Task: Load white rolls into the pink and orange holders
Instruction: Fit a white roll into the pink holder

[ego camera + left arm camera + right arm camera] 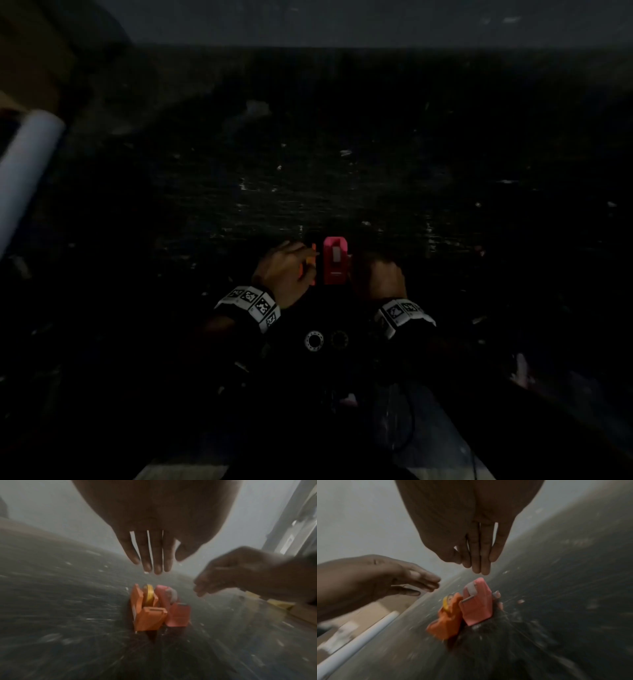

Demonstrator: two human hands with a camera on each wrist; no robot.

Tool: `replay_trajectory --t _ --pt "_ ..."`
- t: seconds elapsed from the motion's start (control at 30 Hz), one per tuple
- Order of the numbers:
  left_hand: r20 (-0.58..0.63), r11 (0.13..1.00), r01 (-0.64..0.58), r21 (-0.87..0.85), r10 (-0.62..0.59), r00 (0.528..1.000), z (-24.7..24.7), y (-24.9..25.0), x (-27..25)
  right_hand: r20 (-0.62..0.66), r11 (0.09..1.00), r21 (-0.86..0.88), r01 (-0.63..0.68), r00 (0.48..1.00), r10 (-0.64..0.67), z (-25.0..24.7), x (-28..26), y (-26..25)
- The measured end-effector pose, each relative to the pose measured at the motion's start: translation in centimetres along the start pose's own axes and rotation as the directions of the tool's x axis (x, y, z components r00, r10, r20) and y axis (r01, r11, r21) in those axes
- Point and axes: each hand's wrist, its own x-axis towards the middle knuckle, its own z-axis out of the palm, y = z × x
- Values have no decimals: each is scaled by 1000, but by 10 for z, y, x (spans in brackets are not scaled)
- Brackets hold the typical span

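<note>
The orange holder point(147, 614) and the pink holder point(176, 611) stand side by side on the dark table. A yellowish roll point(148, 595) sits in the orange one and a white roll point(172, 594) in the pink one. My left hand point(150, 555) hovers over them with straight fingers and holds nothing. My right hand point(479, 555) hovers just right of the pink holder point(477, 605), also with straight fingers and nothing in it. In the dim head view the left hand point(284, 270) covers most of the orange holder point(313, 260), and the right hand point(376, 277) is beside the pink holder point(335, 262).
Two small rings, one whitish point(313, 341) and one dark point(339, 339), lie on the table between my wrists. A long white tube point(24, 164) lies along the table's left edge. The scratched dark tabletop point(342, 188) stretches away beyond the holders.
</note>
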Motion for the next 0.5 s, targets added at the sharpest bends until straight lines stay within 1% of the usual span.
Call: replay_trajectory --t 0.03,0.1,0.13,0.2,0.27,0.37,0.5 --pt "31 1000 -13 18 13 999 3 -2 8 25 999 6 -34 999 34 2 14 -1" --pt "110 996 9 84 -19 994 11 -3 21 63 995 24 -94 994 92 8 34 -5" --pt "168 994 17 109 -35 985 15 -2 27 60 995 38 -87 995 84 12 40 -8" --pt "230 987 21 158 -57 972 25 -5 38 17 997 68 -30 999 29 19 51 -10" --pt "271 987 30 158 -72 960 30 -9 47 -3 996 90 -13 1000 14 23 57 -13" --pt "303 991 40 131 -78 950 33 -10 57 -14 993 117 -33 999 35 29 67 -19" --pt "337 988 45 145 -92 937 32 -11 62 -5 998 64 -19 1000 20 37 76 -24"
